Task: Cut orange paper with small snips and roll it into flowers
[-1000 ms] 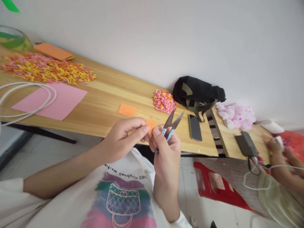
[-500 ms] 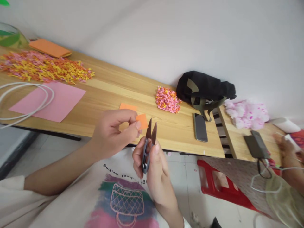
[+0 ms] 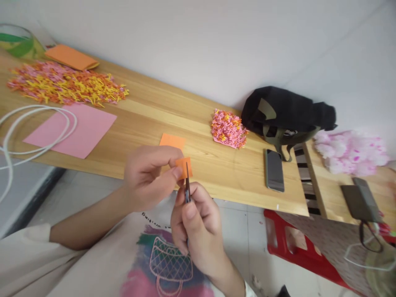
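Between thumb and fingers, my left hand (image 3: 153,177) pinches a small orange square (image 3: 185,166), paper or thin foam by its look. My right hand (image 3: 198,225) is wrapped round a pair of thread snips (image 3: 187,187). Their blades are closed together, lying across the orange square near its right part; whether they have cut through I cannot tell. Just behind my left hand, a larger orange piece (image 3: 172,140) lies flat on the wooden table (image 3: 198,165).
A pile of pink, orange and yellow bits (image 3: 71,86) spreads at left, by a folded orange sheet (image 3: 72,56), a pink sheet (image 3: 83,132) and a white cable (image 3: 12,123). Rightward are a smaller heap (image 3: 229,128), a black bag (image 3: 278,111), a phone (image 3: 274,170) and a red stool (image 3: 275,235).
The snips' blades have gone from apart to closed and moved left onto the orange square. The view has shifted, so the table's things sit further right; the co-worker's hand has left the picture.
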`<state>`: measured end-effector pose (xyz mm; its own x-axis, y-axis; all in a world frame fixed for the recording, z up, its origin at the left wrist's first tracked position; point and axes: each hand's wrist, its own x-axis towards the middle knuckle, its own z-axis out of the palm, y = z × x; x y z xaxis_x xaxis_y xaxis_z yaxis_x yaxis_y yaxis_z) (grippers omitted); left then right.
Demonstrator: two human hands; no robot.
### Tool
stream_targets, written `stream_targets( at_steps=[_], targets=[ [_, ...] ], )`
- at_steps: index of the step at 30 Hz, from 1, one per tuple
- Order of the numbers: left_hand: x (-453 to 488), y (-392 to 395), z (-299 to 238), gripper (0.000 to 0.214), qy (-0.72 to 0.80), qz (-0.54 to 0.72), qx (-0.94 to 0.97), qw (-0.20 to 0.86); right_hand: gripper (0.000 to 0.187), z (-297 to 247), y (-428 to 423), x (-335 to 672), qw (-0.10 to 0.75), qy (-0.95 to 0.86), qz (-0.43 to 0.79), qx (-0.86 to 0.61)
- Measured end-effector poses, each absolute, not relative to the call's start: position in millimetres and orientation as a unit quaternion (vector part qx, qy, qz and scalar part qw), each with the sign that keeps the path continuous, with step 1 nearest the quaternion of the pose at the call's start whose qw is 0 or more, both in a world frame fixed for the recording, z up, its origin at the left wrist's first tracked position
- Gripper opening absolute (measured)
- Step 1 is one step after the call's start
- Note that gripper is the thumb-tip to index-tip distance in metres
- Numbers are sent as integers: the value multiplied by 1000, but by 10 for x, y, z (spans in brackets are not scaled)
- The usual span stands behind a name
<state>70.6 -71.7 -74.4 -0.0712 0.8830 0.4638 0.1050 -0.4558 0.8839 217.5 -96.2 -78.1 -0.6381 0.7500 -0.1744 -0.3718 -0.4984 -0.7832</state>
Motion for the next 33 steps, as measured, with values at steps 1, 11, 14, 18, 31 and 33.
stream_targets(
  at_steps=[1, 11, 14, 18, 31, 33],
  targets=[
    [705, -712, -755, 31, 397, 611, 599, 331, 26, -773, -961, 2170, 340, -356, 834, -249],
    [732, -732, -766, 32, 371, 632, 570, 372, 28, -727, -979, 2149, 328, -274, 880, -209],
    [746, -740, -756, 32, 365, 635, 569, 375, 27, -733, -988, 2153, 329, -274, 880, -207],
    [741, -750, -764, 33, 358, 638, 567, 379, 27, -731, -992, 2160, 328, -275, 880, -208],
    [732, -746, -790, 32, 336, 637, 555, 417, 25, -765, -999, 2167, 326, -292, 872, -221],
    [731, -748, -790, 31, 339, 634, 555, 418, 25, -770, -1003, 2166, 328, -297, 869, -221]
  ],
)
